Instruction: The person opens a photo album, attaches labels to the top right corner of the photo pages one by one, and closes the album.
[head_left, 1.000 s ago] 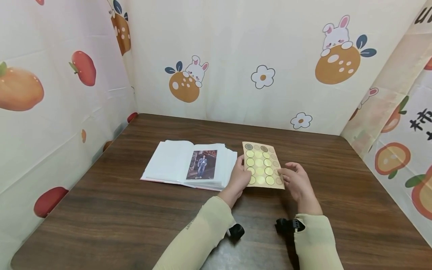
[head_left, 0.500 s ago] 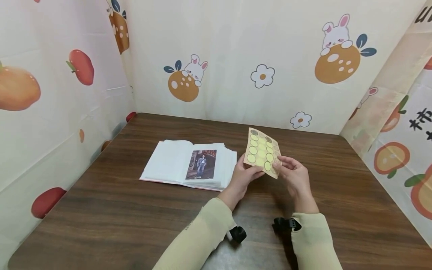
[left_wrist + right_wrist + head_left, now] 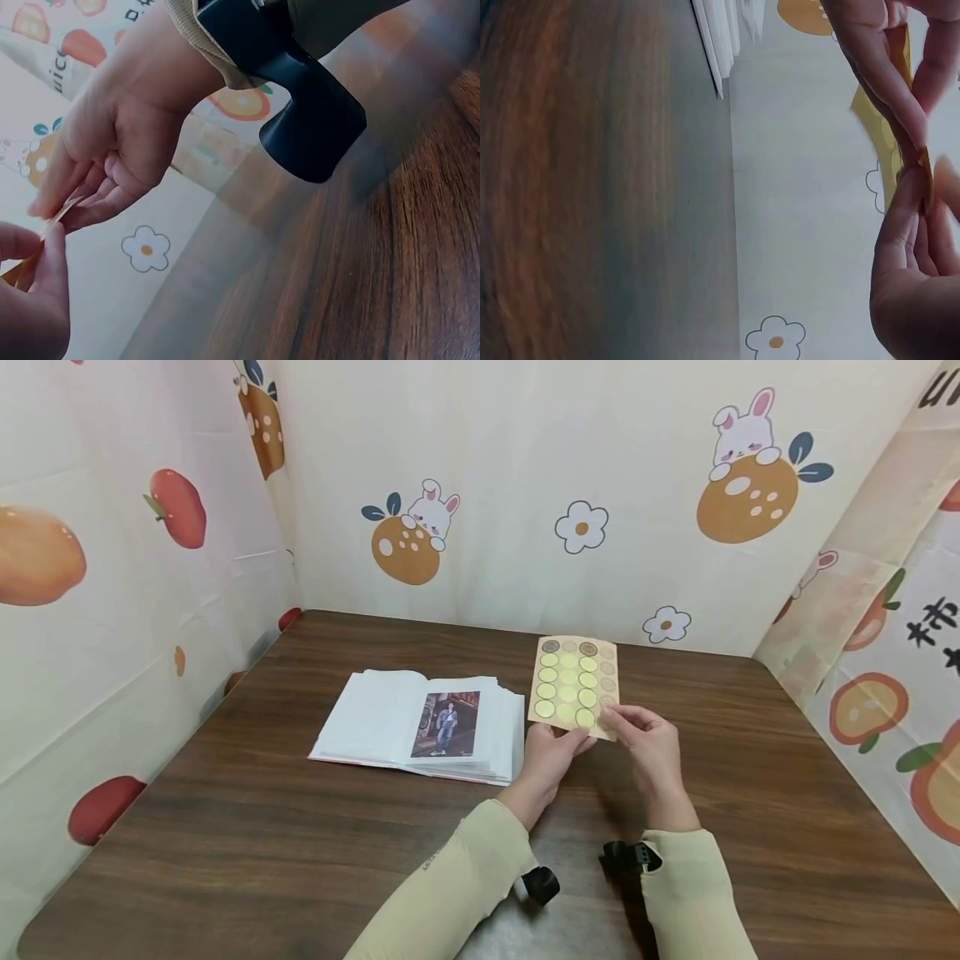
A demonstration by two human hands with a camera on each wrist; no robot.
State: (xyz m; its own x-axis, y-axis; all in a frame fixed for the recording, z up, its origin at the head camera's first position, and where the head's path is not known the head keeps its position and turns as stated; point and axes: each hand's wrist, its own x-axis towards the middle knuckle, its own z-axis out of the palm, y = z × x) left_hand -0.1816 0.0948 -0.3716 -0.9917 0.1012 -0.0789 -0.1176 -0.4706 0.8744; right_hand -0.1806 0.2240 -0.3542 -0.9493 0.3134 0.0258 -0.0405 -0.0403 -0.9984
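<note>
A tan sticker sheet (image 3: 568, 670) with rows of round yellow stickers is held up over the table, right of the album. Two circles in its top row look darker, and its right column is plain tan. My left hand (image 3: 551, 758) pinches the bottom edge, thumb in front. At the lower right corner, my right hand (image 3: 651, 747) pinches the sheet between thumb and fingers. In the right wrist view the sheet (image 3: 886, 142) appears nearly edge-on, with the fingertips of both hands close together at its edge.
An open photo album (image 3: 378, 718) lies left of the hands, a picture of a standing person (image 3: 447, 725) on its right page. The brown wooden table (image 3: 247, 835) is bordered by printed curtains (image 3: 510, 452) behind and on both sides. Each wrist carries a black camera mount.
The sticker sheet has been raised away from me and turned, tilting at mid-interval and now facing me squarely. My left hand has shifted its hold from the left edge to the bottom edge.
</note>
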